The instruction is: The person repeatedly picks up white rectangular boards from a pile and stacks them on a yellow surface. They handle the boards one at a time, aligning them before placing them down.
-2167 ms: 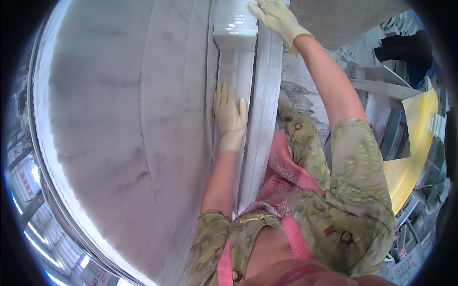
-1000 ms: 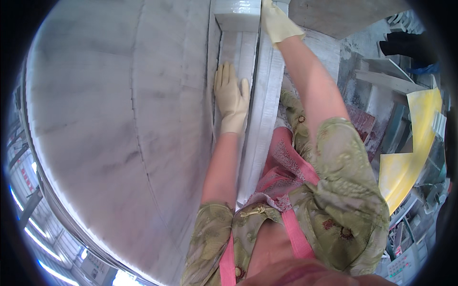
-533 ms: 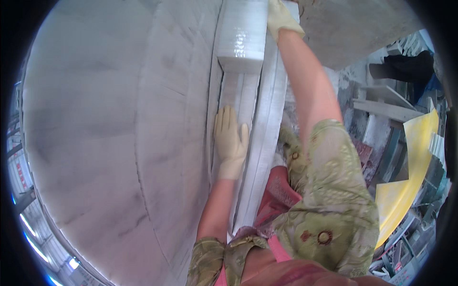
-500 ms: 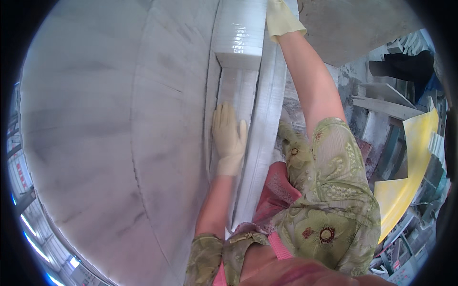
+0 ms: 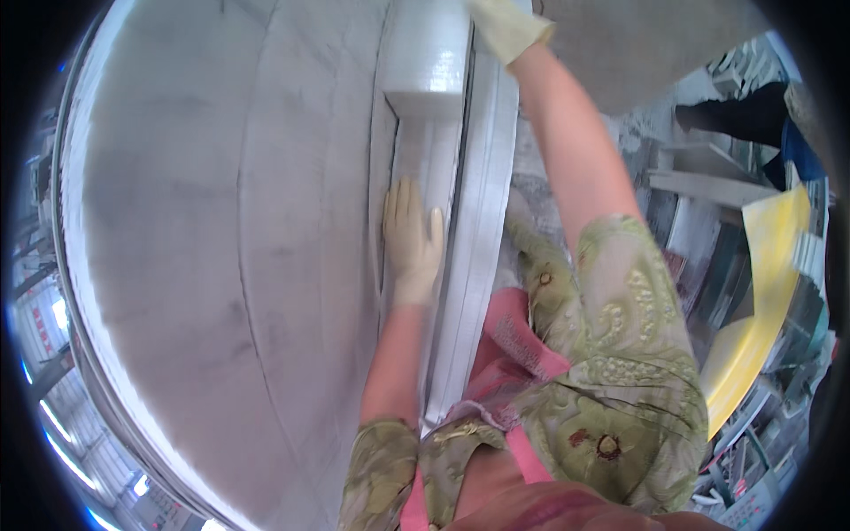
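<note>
My left hand [image 5: 413, 239], in a cream rubber glove, lies flat with straight fingers and the thumb apart on a long pale slab strip [image 5: 431, 146]. A taller stack of glossy pale strips [image 5: 425, 57] stands just beyond its fingertips. My right hand [image 5: 506, 26], gloved alike, reaches to the top edge of the view beside that stack. Its fingers are blurred and partly cut off, so their grip does not show. Between my arms runs a long white ledge [image 5: 482, 177], with a dark gap along the stack's side.
A broad grey slab surface [image 5: 177, 221] fills the left side. At the right lie a bent yellow sheet [image 5: 766, 283] and pale offcut boards [image 5: 708, 184] among clutter. Someone's dark-clothed leg [image 5: 735, 115] shows at the far right. A brown-grey panel [image 5: 646, 44] is at the top.
The whole view has shifted a little, so slabs and hands appear farther left. My right hand has moved slightly up and left, blurring. The dark gap beside the stack shows more plainly. My left hand stays flat.
</note>
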`<action>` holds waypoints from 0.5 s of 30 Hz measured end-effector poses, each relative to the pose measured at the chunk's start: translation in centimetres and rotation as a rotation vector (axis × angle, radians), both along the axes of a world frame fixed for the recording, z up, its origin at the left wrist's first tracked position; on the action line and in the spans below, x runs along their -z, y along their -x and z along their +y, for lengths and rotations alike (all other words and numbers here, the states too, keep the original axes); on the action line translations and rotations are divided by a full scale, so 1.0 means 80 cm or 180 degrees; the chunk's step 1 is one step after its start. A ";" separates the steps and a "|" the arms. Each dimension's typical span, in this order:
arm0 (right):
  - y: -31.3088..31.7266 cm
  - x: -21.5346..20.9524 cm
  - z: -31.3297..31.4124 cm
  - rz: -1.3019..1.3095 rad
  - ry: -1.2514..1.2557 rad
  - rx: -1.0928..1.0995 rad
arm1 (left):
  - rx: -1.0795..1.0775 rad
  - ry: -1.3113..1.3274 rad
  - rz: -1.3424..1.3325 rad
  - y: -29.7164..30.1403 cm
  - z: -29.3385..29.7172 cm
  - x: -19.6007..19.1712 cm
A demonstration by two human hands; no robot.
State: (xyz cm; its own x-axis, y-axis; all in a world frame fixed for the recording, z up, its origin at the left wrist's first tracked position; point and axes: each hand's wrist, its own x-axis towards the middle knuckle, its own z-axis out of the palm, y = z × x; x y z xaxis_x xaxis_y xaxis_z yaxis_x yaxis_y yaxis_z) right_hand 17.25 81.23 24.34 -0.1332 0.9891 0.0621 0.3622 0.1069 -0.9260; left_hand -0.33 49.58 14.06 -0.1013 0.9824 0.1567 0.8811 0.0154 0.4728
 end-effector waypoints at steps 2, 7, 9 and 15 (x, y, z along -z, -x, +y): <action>-0.037 0.003 -0.033 0.0081 -0.0164 -0.0210 | 0.0031 -0.0159 0.0051 0.003 0.004 0.011; -0.219 0.025 -0.214 -0.0730 -0.0177 -0.0330 | 0.0163 -0.0284 -0.0085 0.009 0.022 0.017; -0.275 0.061 -0.362 -0.0615 0.0843 0.0308 | -0.0059 -0.0159 -0.0455 0.009 -0.006 0.001; -0.374 0.194 -0.887 -0.0440 0.2493 0.1527 | -0.1796 0.0791 -0.3196 -0.008 -0.250 -0.088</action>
